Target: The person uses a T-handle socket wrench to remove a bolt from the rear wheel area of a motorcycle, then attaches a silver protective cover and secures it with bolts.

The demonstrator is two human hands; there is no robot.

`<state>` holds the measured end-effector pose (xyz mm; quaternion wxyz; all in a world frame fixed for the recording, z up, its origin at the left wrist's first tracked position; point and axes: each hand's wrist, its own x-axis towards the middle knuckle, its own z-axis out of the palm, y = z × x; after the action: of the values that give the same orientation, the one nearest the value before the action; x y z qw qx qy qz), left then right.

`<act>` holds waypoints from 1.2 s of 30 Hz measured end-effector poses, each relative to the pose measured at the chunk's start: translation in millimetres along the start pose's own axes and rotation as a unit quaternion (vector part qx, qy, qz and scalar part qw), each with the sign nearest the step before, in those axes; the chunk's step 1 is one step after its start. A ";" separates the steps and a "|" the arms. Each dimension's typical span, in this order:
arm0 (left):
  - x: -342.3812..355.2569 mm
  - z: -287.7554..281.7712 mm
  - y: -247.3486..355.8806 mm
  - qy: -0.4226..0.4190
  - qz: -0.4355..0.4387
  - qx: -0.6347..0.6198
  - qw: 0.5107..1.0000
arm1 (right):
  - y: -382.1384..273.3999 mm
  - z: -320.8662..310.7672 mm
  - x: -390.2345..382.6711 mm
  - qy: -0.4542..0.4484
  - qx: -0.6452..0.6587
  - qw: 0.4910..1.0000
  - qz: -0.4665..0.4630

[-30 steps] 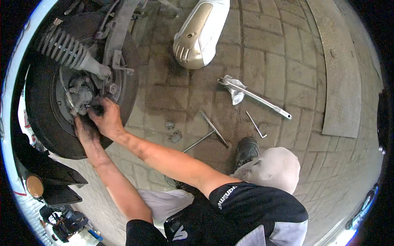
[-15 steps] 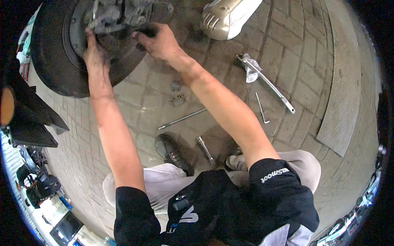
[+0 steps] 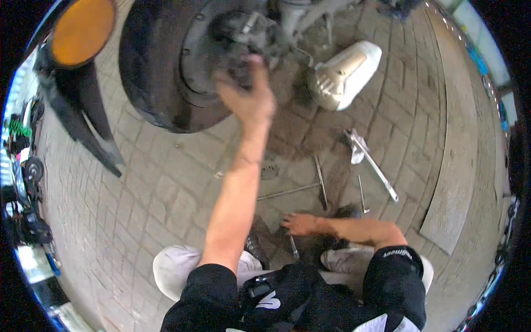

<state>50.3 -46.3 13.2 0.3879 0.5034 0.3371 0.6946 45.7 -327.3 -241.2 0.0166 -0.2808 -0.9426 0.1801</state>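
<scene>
My left hand [image 3: 249, 97] is raised at the brake hub [image 3: 260, 36] inside the tyre [image 3: 149, 61], blurred, fingers curled round a dark part I cannot make out. My right hand [image 3: 301, 224] is low between my knees, fingers closed on the upper end of a short metal wrench [image 3: 294, 246]. Just beyond it lie a T-handle tool [image 3: 321, 182], an L-shaped hex key [image 3: 362, 193] and small dark pieces [image 3: 270, 170]. A long bar [image 3: 379, 171] rests on crumpled clear plastic [image 3: 357, 155].
A cream-and-gold cover [image 3: 345, 74] lies on the paving right of the wheel. An orange reflector [image 3: 83, 30] and black bracket [image 3: 94, 127] hang at upper left. A long flat sheet [image 3: 451, 166] lies on the right. Vehicles [image 3: 30, 177] line the far left edge.
My right hand has dropped from the wheel to the wrench on the ground. My left hand remains up at the hub. The view has shifted, bringing the reflector fully into sight.
</scene>
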 end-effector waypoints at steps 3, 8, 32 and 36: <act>-42.5 3.2 -4.4 -0.092 -0.016 0.028 0.995 | 1.1 0.1 9.6 -0.081 0.054 0.995 -0.001; -61.4 -21.4 -30.9 -0.242 0.058 0.027 0.968 | 45.4 -81.9 11.3 -0.103 -0.040 0.994 0.024; -33.3 2.9 -54.5 -0.193 -0.265 -0.200 0.923 | 97.2 -316.1 -4.8 0.383 0.000 0.813 0.438; -33.8 -1.5 -69.5 -0.198 -0.361 -0.229 0.882 | 99.8 -323.9 0.2 0.378 -0.073 0.826 0.412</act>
<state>69.2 -43.3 -61.6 0.7747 0.3709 0.2431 0.4508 140.6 -142.6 26.6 0.2756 -0.6893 -0.6697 -0.0199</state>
